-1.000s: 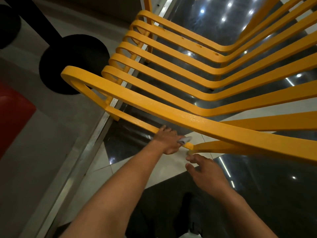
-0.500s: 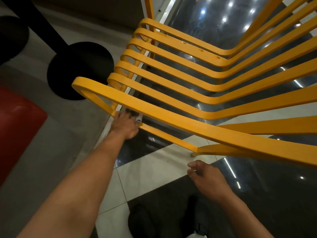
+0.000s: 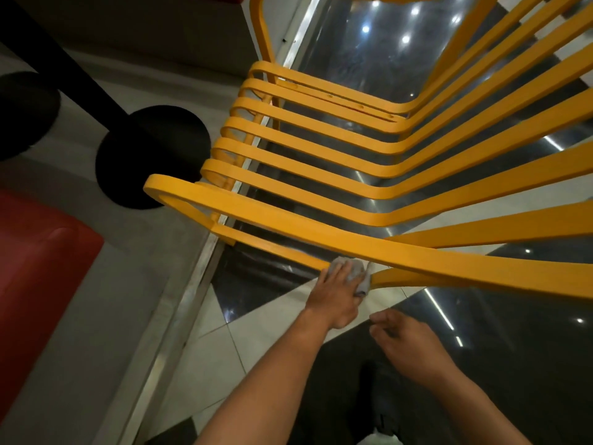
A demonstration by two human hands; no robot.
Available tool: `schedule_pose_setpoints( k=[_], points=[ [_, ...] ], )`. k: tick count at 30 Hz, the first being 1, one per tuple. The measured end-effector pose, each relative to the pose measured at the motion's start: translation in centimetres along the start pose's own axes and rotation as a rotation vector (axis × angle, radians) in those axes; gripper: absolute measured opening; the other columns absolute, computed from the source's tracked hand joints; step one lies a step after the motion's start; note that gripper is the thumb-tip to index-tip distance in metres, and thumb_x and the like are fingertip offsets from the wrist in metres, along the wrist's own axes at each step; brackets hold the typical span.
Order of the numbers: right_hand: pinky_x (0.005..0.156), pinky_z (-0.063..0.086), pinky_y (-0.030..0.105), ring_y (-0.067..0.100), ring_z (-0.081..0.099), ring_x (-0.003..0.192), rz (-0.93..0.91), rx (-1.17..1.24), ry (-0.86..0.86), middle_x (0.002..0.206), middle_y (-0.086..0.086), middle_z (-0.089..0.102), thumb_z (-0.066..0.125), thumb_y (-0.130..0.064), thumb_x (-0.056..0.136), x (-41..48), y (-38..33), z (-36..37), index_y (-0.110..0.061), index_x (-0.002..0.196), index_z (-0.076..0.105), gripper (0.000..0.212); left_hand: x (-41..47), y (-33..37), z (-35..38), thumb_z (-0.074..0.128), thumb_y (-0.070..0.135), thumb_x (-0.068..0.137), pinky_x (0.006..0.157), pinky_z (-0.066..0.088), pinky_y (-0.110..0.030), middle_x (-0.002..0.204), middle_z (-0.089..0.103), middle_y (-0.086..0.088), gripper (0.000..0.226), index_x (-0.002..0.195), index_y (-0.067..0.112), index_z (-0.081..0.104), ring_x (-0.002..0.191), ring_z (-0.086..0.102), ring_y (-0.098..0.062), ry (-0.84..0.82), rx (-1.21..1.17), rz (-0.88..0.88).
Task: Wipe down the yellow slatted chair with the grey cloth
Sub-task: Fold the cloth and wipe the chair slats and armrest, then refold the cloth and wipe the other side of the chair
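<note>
The yellow slatted chair (image 3: 288,224) is seen from above, filling the upper right of the view, with its curved slats running away in parallel and narrow gaps left between them. Its nearest and broadest band sweeps across the middle, and a thinner lower rail (image 3: 272,247) is set just beneath it. Open room is found below that rail, over the glossy dark and pale floor tiles (image 3: 266,335).

The grey cloth (image 3: 356,273) is bunched against the lower rail, close to where a yellow brace meets it under the broad band. It is gripped by the left hand (image 3: 335,298), whose fingers are laid over it and pressed toward the rail, while a fold of cloth hangs at the thumb side.

The right hand (image 3: 405,345) is held just beside and nearer, clear of the chair, with fingers loosely curled and nothing in it.

A metal floor strip (image 3: 192,284) runs to the left of the chair; a black round table base (image 3: 150,159) and a red cushioned seat (image 3: 38,252) lie further left.
</note>
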State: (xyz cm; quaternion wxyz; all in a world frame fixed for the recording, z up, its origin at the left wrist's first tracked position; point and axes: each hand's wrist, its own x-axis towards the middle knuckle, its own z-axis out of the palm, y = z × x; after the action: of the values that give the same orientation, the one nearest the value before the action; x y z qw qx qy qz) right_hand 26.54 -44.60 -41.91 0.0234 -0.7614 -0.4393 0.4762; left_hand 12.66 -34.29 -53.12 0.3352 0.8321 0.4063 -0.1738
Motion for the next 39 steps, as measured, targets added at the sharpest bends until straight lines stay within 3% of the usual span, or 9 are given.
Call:
schedule_pose_setpoints(
  k=[3,9,13,20,23,28,32,36,39],
  points=[
    [0.096,0.052,0.031,0.009,0.062,0.115,0.000,-0.018,0.003,0.132,-0.007,0.066,0.059,-0.038,0.100,-1.3,-0.2,-0.6,-0.031,0.138,0.055,0.039,-3.6,1.5,-0.6,0.029,0.043,0.109,0.127,0.013,-0.050,0.173,0.007,0.000,0.063,0.165,0.030,0.005,0.159,0.005,-0.025,0.045,-0.276,-0.014],
    [0.104,0.049,0.033,0.014,0.056,0.130,0.013,-0.019,0.000,0.144,-0.007,0.059,0.075,-0.037,0.089,-4.3,-1.5,-2.3,-0.030,0.151,0.040,0.072,-11.8,3.3,-2.5,0.042,0.058,0.102,0.104,0.053,-0.042,0.128,0.067,0.008,0.039,0.129,0.038,0.062,0.115,0.063,-0.009,-0.044,-0.823,-0.213],
    [0.107,0.044,0.029,0.012,0.051,0.136,0.017,0.149,-0.144,0.149,-0.012,0.054,0.089,-0.036,0.071,-6.8,-2.1,-3.5,-0.037,0.156,0.031,0.103,-15.6,5.6,-4.8,0.040,0.066,0.096,0.103,0.052,-0.038,0.124,0.071,0.012,0.044,0.132,0.046,0.056,0.113,0.066,-0.006,-0.009,-0.848,-0.195],
    [0.108,0.050,0.031,0.008,0.057,0.125,0.037,0.302,-0.246,0.137,-0.014,0.056,0.099,-0.036,0.044,-13.0,-3.1,-8.5,-0.046,0.147,0.039,0.120,-21.3,11.5,-12.8,0.050,0.060,0.096,0.106,0.051,-0.036,0.126,0.070,0.012,0.017,0.112,0.063,0.055,0.116,0.064,-0.007,-0.132,-0.733,-0.079],
    [0.101,0.056,0.035,0.010,0.067,0.116,0.015,0.433,-0.266,0.124,-0.007,0.072,0.103,-0.028,0.041,-16.0,-2.2,-11.0,-0.036,0.137,0.059,0.106,-23.4,15.1,-16.0,0.055,0.060,0.094,0.107,0.050,-0.034,0.128,0.069,0.017,0.017,0.109,0.068,0.059,0.119,0.062,-0.002,-0.157,-0.729,-0.027],
    [0.106,0.051,0.041,0.026,0.068,0.121,-0.146,0.635,-0.359,0.122,0.013,0.075,0.095,-0.012,0.069,-22.2,-2.1,-16.8,-0.013,0.117,0.076,0.052,-26.2,21.9,-19.6,0.053,0.073,0.088,0.117,0.038,-0.037,0.131,0.066,0.026,0.042,0.128,0.063,0.058,0.130,0.052,0.008,-0.067,-0.693,0.053],
    [0.110,0.048,0.051,0.040,0.065,0.122,-0.159,0.805,-0.315,0.123,0.025,0.071,0.092,-0.007,0.074,-24.3,0.7,-20.4,-0.003,0.121,0.074,0.051,-27.1,27.2,-22.5,0.057,0.070,0.085,0.112,0.043,-0.034,0.119,0.070,0.023,0.042,0.123,0.056,0.065,0.121,0.058,0.006,-0.012,-0.737,0.037],
    [0.097,0.056,0.042,0.035,0.070,0.111,-0.167,0.872,-0.219,0.118,0.028,0.072,0.098,-0.018,0.062,-25.1,2.0,-25.0,-0.004,0.115,0.077,0.059,-26.4,31.8,-25.2,0.059,0.057,0.091,0.091,0.053,-0.025,0.099,0.072,0.015,0.026,0.107,0.040,0.070,0.095,0.064,0.004,0.093,-0.754,0.031],
    [0.085,0.060,0.034,0.030,0.073,0.101,-0.183,0.918,-0.188,0.115,0.027,0.074,0.092,-0.001,0.069,-25.5,1.9,-29.0,0.001,0.114,0.076,0.048,-25.4,34.9,-27.0,0.056,0.056,0.094,0.079,0.052,-0.031,0.084,0.068,0.011,0.033,0.096,0.025,0.068,0.078,0.059,0.001,0.191,-0.763,0.033]
  ],
)
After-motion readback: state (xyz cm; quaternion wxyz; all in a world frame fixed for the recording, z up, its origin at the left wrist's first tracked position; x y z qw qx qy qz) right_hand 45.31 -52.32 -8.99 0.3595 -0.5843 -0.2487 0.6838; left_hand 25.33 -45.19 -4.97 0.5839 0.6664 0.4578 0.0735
